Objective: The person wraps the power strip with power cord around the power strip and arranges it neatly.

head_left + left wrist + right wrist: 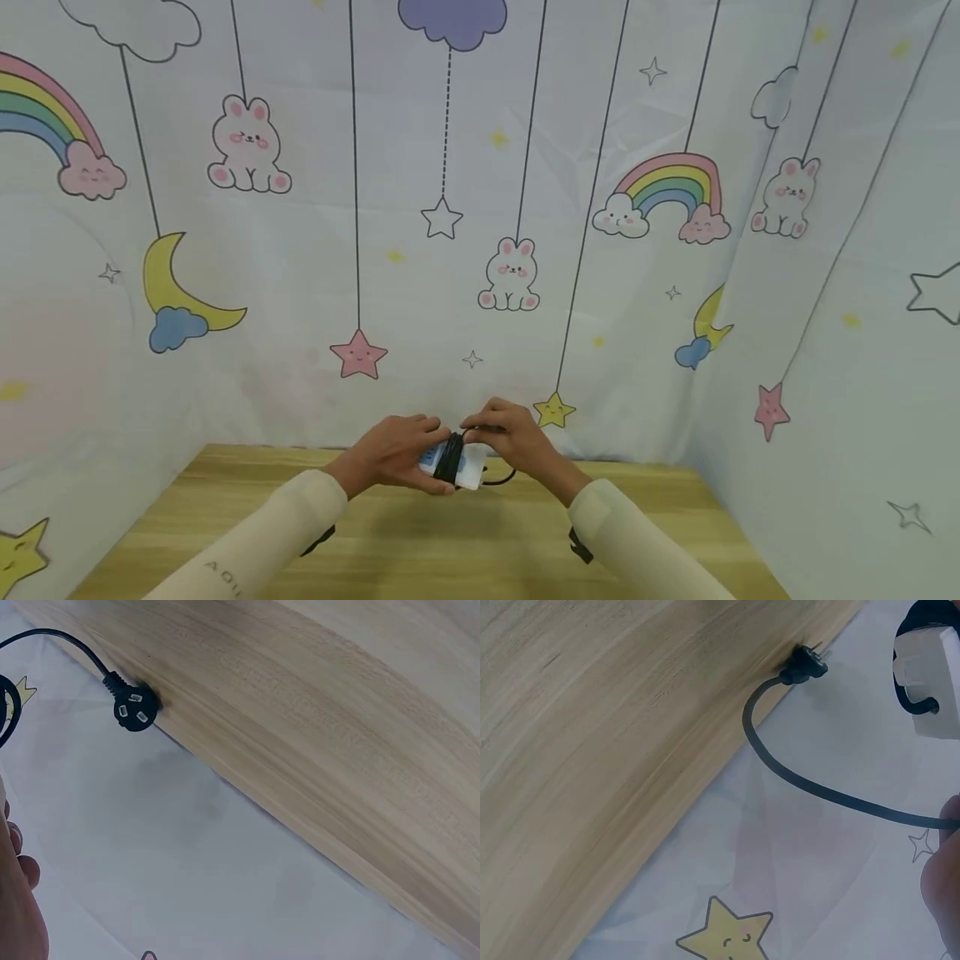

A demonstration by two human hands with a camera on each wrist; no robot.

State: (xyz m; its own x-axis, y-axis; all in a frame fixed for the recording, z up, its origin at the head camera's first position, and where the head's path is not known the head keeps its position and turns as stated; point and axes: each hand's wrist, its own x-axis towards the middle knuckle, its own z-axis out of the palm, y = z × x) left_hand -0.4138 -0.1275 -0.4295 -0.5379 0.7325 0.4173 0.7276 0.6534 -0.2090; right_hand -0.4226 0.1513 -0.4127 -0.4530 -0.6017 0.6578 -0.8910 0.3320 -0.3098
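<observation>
My left hand [401, 450] grips a white power strip [472, 468] with a blue-marked end, held over the far part of the table. Several turns of its black cord [450, 458] are wound round the middle. On the other side, my right hand [513, 433] pinches the cord's loose stretch between thumb and fingers. From there the cord [817, 787] curves away to a black three-pin plug [804, 666], which hangs free. The plug's pins face the camera in the left wrist view [136, 706]. One cord end enters the strip's white end face [937, 682].
The wood-grain table [450, 550] stretches below both arms, its far edge near the hands. White cloth walls [300, 250] printed with rabbits, stars and rainbows stand behind it and at both sides.
</observation>
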